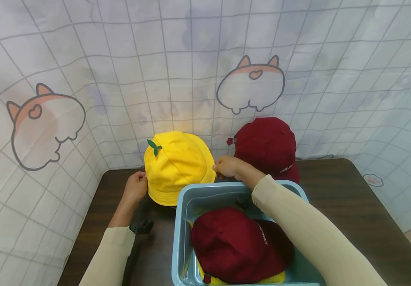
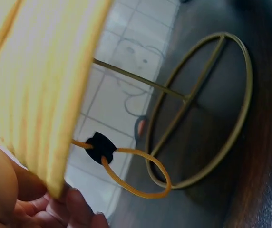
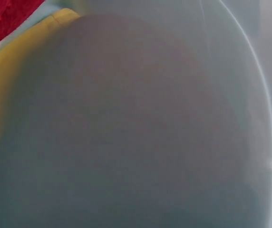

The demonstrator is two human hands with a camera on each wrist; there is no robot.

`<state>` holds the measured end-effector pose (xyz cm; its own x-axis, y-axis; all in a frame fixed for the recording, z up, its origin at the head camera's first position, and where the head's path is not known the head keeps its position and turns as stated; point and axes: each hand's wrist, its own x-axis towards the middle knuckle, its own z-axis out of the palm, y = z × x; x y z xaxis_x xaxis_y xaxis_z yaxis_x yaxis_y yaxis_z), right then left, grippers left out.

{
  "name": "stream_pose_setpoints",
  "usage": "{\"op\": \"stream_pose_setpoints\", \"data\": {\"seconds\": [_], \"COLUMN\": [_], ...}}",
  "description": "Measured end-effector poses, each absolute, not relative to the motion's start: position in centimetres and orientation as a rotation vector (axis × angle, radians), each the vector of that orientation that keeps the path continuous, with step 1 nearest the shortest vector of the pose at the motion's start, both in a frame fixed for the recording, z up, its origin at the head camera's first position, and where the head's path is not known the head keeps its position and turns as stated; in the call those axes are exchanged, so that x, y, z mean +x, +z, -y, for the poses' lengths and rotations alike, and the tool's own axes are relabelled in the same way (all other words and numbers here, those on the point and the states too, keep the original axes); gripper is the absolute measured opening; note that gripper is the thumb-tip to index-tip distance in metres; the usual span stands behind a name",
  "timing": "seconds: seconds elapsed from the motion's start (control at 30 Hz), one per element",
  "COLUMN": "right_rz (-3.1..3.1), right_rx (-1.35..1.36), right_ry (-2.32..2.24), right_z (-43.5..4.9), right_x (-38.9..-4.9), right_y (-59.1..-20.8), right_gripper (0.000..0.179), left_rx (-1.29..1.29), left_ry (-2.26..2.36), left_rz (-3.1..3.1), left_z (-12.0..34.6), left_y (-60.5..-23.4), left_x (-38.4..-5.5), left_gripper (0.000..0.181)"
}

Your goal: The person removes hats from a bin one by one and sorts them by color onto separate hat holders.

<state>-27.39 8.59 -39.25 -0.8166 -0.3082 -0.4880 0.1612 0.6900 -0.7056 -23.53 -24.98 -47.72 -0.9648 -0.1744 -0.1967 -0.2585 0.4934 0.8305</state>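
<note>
A yellow bucket hat (image 1: 178, 167) with a green sprout on top sits at the back left of the table. My left hand (image 1: 135, 186) pinches its brim at the left side, and my right hand (image 1: 228, 166) pinches the brim's right edge. Beneath the hat, the left wrist view shows a brass-coloured wire stand (image 2: 186, 98) with an oval base. An orange cord (image 2: 145, 194) with a black stopper (image 2: 101, 148) hangs from the hat. A large dark blur fills most of the right wrist view, so that hand is hidden there.
Right of the hat stands a maroon cap (image 1: 264, 143), its support hidden. In front, a light blue bin (image 1: 177, 242) contains another maroon cap (image 1: 223, 242) lying over yellow fabric (image 1: 276, 278). My right forearm passes above the bin. A patterned curtain (image 1: 198, 79) backs the dark wooden table (image 1: 355, 214).
</note>
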Motion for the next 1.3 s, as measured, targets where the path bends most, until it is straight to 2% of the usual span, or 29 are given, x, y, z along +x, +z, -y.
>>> {"op": "stream_pose_setpoints", "data": {"seconds": [0.33,0.63,0.9,1.1,1.3], "right_rz": [-2.356,-2.632,-2.731,-2.734,-2.756], "right_rx": [-0.107,-0.237,-0.532,-0.761,-0.79], "right_ry": [-1.051,-0.807,-0.681,-0.623,-0.562], "right_z": [-9.8,-10.3,-11.1,-11.6,-11.9], "right_x": [-27.8,-26.4,-22.9,-19.0,-15.5], "right_y": [-37.9,-32.2,-29.5,-29.4,-30.5], "right_gripper": [0.022,0.028,0.03,0.026,0.028], "left_rx": [-0.392,-0.348,-0.025,0.2,0.333], "left_ry": [1.536,1.436,1.234,1.134,1.141], "left_rz": [-2.563,-2.819,-3.041,-2.996,-2.894], "left_z": [24.7,24.6,23.0,21.1,19.4], "left_y": [-46.3,-40.9,-37.4,-37.5,-37.7], "left_x": [-22.8,-20.1,-15.7,-12.7,-10.8], "left_gripper": [0.044,0.05,0.043,0.038,0.037]}}
